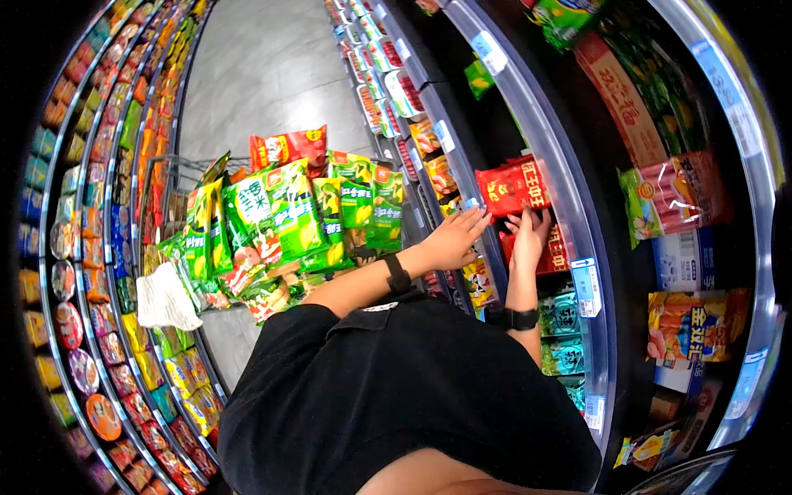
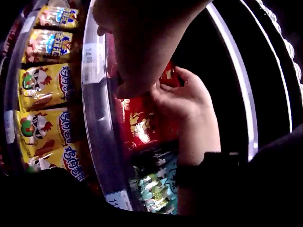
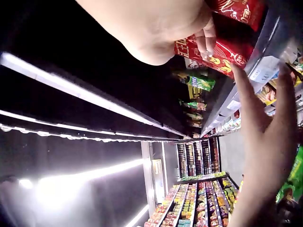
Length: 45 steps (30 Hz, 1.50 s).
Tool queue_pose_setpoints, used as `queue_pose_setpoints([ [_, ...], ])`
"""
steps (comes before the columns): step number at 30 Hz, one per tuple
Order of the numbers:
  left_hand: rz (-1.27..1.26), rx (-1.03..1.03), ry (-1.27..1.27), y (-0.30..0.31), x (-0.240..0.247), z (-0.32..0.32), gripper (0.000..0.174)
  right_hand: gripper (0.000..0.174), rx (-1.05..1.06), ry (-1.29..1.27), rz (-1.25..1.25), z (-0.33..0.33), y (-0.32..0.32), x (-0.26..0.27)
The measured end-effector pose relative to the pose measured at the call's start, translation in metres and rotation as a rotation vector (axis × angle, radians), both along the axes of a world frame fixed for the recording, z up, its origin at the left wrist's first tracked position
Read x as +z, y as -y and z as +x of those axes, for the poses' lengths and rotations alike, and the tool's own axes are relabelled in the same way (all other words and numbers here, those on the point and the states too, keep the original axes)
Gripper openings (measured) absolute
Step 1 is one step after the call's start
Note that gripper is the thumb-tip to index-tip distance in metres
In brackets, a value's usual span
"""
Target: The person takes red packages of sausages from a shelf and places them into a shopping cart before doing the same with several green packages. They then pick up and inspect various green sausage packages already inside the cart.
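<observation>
I log: green bags (image 1: 295, 213) piled in cart | left hand (image 1: 452, 241) — fingers straight, spread, by red packet's (image 1: 505, 188) lower edge | packet sits at shelf (image 1: 577, 231) front | right hand (image 1: 528, 238) — I see fingers pinching it.

- Floor (image 1: 276, 82): grey tile, shiny, joint lines visible; forms the aisle between two shelf banks.
- Left shelves (image 1: 80, 223): several tiers, densely stocked along their length.
- Right shelves (image 1: 568, 206): dark interior, clear rails along the front edges, price labels (image 1: 586, 287) fixed to these.
- Far shelves (image 3: 199, 158): upright, dark-framed, beyond the aisle.
- Lighting: strip light (image 3: 99, 172) overhead, glaring white, brightest towards one end; surroundings dark.
</observation>
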<state>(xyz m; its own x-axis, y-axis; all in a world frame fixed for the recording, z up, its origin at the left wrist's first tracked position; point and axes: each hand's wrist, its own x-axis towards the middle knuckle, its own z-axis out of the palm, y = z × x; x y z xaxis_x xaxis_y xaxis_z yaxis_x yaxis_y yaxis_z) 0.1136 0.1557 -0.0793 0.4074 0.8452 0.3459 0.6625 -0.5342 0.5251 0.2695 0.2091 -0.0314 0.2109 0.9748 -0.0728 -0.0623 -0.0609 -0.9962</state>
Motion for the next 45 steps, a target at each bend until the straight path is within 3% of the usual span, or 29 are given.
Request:
queue_pose_setpoints([
  [3, -0.057, -0.025, 0.059, 0.017, 0.010, -0.032, 0.063, 0.050, -0.086, 0.006, 0.062, -0.012, 0.024, 0.006],
  [4, -0.051, 0.005, 0.080, 0.026, 0.018, -0.043, 0.054, 0.046, -0.122, 0.041, 0.098, -0.025, 0.035, 0.016],
  [7, -0.192, 0.028, 0.086, 0.052, 0.044, -0.083, 0.047, 0.034, -0.096, 0.118, 0.250, -0.047, 0.047, 0.001],
  [11, -0.124, 0.222, 0.141, 0.091, 0.058, -0.139, 0.039, 0.020, 0.375, 0.090, 0.154, -0.107, 0.058, -0.016],
  [13, -0.030, 0.380, 0.103, 0.114, 0.059, -0.163, 0.038, 0.020, 0.627, 0.193, 0.101, -0.146, 0.073, -0.015],
  [17, -0.042, 0.639, 0.180, 0.155, 0.055, -0.207, 0.041, 0.033, 0.817, 0.617, 0.303, -0.219, 0.119, 0.003],
  [19, -0.047, 0.763, 0.195, 0.174, 0.046, -0.224, 0.044, 0.035, 0.840, 0.680, 0.288, -0.242, 0.134, -0.008],
  [23, -0.146, 0.808, 0.207, 0.211, 0.029, -0.255, 0.055, 0.045, 0.755, 0.904, 0.384, -0.271, 0.151, -0.034],
  [31, -0.156, 0.545, 0.222, 0.232, 0.011, -0.275, 0.064, 0.050, 0.625, 0.856, 0.375, -0.283, 0.171, -0.039],
  [45, -0.135, 0.533, 0.266, 0.225, -0.004, -0.291, 0.066, 0.051, 0.617, 0.806, 0.155, -0.285, 0.166, -0.043],
])
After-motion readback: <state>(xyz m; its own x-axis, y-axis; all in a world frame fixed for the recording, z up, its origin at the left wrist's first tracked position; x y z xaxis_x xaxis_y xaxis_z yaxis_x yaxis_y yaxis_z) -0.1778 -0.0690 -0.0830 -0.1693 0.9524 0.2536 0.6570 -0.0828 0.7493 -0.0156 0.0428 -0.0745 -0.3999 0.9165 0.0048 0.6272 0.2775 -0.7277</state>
